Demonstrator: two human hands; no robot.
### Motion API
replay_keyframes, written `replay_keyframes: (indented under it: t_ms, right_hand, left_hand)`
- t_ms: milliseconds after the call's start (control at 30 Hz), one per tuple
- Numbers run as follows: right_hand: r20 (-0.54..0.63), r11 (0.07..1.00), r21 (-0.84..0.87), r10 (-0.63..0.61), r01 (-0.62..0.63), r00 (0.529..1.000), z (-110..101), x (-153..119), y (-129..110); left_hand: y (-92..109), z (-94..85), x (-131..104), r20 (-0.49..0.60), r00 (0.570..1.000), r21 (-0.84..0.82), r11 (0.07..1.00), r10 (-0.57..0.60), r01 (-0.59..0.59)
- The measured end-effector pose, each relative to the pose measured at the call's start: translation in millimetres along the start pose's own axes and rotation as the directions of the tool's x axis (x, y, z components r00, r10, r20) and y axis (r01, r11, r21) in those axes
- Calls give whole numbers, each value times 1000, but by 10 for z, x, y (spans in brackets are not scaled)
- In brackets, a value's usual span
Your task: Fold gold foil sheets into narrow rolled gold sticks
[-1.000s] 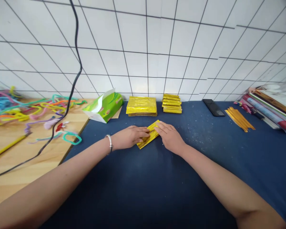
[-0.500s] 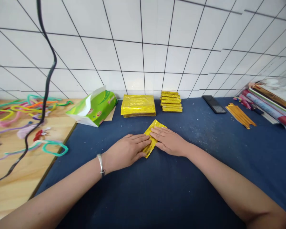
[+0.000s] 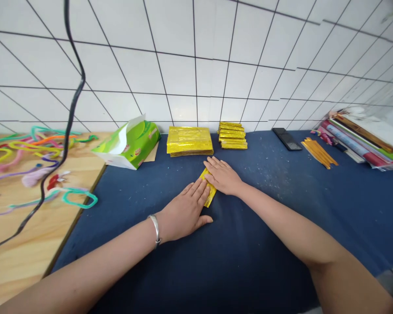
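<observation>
A shiny yellow-gold sheet of foil paper (image 3: 211, 197) lies slanted on the dark blue table cover, narrow and apparently folded. My left hand (image 3: 185, 211), with a silver bracelet (image 3: 156, 229) at its wrist, rests flat with the fingertips on the paper's left side and the thumb stretched out over the cover. Flat over the paper's far end lies my right hand (image 3: 223, 176), fingers extended and hiding much of it. Behind the hands are a stack of flat gold sheets (image 3: 190, 138) and a pile of narrow folded gold strips (image 3: 232, 136).
A green tissue pack (image 3: 136, 144) stands back left. Colourful pipe cleaners (image 3: 80, 198) lie on a wooden board (image 3: 22, 240), and a black cable (image 3: 72, 104) hangs in front. At right are a phone (image 3: 286, 139), orange-gold strips (image 3: 319, 152) and stacked books (image 3: 353, 141).
The foil paper now shows as a narrower strip. My right hand has slid away toward its far end; my left fingers have turned to point away from me, thumb spread out.
</observation>
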State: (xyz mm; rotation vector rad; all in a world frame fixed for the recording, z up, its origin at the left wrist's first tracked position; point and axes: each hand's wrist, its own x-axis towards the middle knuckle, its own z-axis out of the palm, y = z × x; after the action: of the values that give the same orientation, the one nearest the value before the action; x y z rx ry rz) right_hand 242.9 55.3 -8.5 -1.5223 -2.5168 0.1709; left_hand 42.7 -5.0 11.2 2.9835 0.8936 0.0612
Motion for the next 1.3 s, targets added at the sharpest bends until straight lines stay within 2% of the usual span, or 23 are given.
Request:
replay_keyframes:
  t_ms: [100, 300, 433, 567, 667, 733, 833, 967, 1133, 1300]
  right_hand:
    - [-18, 997, -54, -50, 49, 999, 17, 4, 20]
    - [44, 980, -93, -174, 177, 984, 1, 77, 114]
    - [59, 977, -109, -179, 185, 982, 4, 88, 127]
    - [57, 978, -112, -171, 177, 984, -4, 74, 113]
    - [64, 977, -113, -176, 182, 982, -11, 93, 106]
    - [69, 974, -115, -188, 195, 980, -11, 122, 102]
    - [75, 969, -117, -211, 219, 975, -8, 171, 95]
    - [66, 963, -114, -240, 246, 969, -4, 203, 92]
    - [40, 965, -97, -241, 244, 970, 12, 203, 103]
    - [40, 960, -109, -255, 258, 966, 6, 200, 110]
  left_hand:
    - [72, -25, -26, 26, 1000, -2, 1000, -11, 11]
    - [267, -59, -99, 28, 999, 43, 999, -27, 26]
    - [418, -41, -168, 24, 999, 78, 996, -39, 37]
    - [489, -79, -222, -29, 999, 79, 996, -44, 46]
    - [396, -210, -214, -26, 1000, 62, 998, 4, -2]
    - [270, -308, -179, 6, 998, 18, 997, 70, -70]
    - [66, -374, -98, 9, 994, -14, 994, 108, -108]
    - [-118, -281, 13, -37, 983, -36, 983, 180, -182]
    - [-234, -110, 66, -73, 966, -158, 953, 249, -258]
    - [-218, -51, -2, 21, 965, -184, 950, 260, -252]
